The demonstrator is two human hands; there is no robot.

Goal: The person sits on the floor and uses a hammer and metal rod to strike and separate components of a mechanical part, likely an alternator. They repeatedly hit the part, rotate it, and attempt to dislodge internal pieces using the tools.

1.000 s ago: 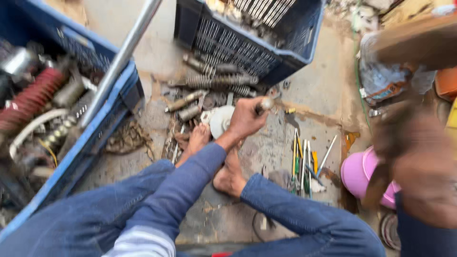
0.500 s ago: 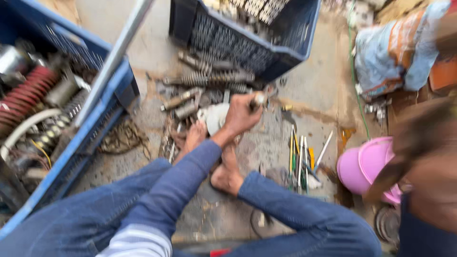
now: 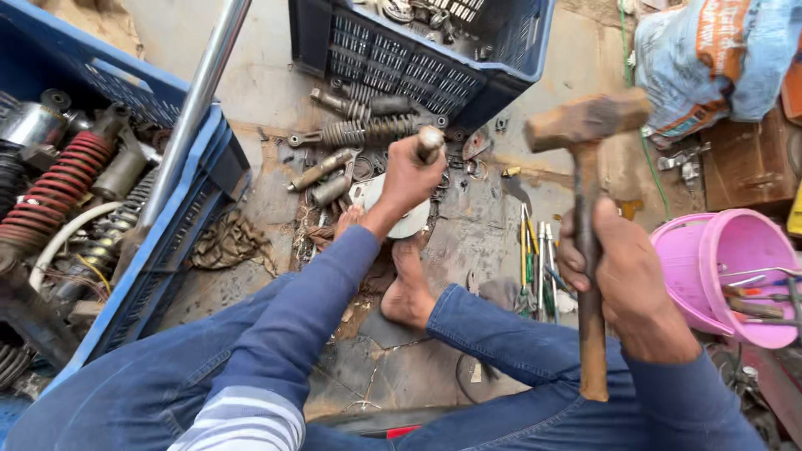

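at nine o'clock we see a blue crate packed with shock absorbers, one wearing a red spring, and a shiny metal pipe leans over its rim toward twelve. on the stained floor near the centre lie loose coil springs and short rods, just below a second dark blue crate at twelve o'clock. our left hand is closed in a fist around a short metal punch, which stands upright out of the top of the fist, over a pale round metal plate on the floor. a bare foot rests just below that plate, toward six o'clock. a little right of centre, a row of screwdrivers lies on the floor. at three o'clock our right hand is wrapped tight around the wooden handle of a hammer, its rusty head raised, up and to the right of the punch and apart from it. further right sits a pink bucket holding tools, and at one o'clock a blue sack.
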